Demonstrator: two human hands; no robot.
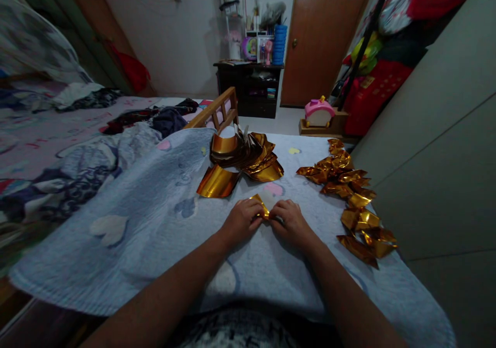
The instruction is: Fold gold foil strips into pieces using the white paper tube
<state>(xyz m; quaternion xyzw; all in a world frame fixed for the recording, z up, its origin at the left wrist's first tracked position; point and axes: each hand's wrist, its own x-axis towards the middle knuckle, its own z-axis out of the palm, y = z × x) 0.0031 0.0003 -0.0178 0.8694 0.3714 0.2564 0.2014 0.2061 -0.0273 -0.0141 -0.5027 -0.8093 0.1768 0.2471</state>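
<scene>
Between my two hands is a small piece of gold foil paper [260, 203], partly folded and low over the blue cloth. My left hand [243, 218] pinches its left side with curled fingers. On the other side my right hand [289, 219] grips the right end, thumb and fingers pressed together. The fingers hide much of the paper. Just beyond the hands lies a loose stack of gold foil sheets [248, 154], with one curved sheet [219, 182] at its near left. To the right, folded gold foil pieces [358, 201] lie in a heap.
A blue cloth with heart patterns [155, 244] covers the surface before me. A wooden rail [213, 108] stands at its far left, beside a bed with rumpled bedding [89, 152]. A pale panel [437, 146] borders the right. Beyond are a dark cabinet [248, 92] and a pink toy [320, 111].
</scene>
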